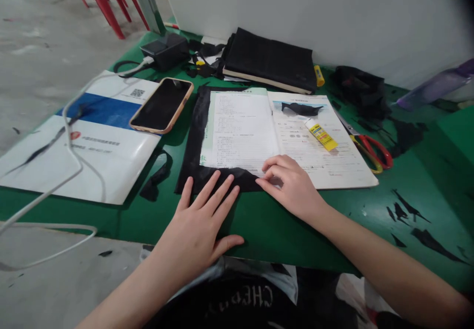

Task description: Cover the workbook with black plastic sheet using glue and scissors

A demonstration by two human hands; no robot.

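Observation:
An open booklet (242, 131) with printed pages lies on the green table. A black sheet (200, 136) runs under its left page and is folded in over the left and lower edges with an uneven border. My left hand (203, 215) is spread flat, fingertips pressing the black sheet along the lower edge. Next to it, my right hand (292, 185) has thumb and fingers drawn together at the sheet's lower edge near the booklet's fold. A yellow and white glue tube (323, 136) and a torn black scrap (301, 109) rest on the right page.
Red and yellow-handled scissors (374, 153) lie partly under the booklet's right edge. A phone (163, 105) sits on a white and blue folder (111, 141), crossed by a white cable (68, 136). Behind are a black-covered book (270, 60) and a purple bottle (433, 84). Black scraps (425, 240) are scattered around.

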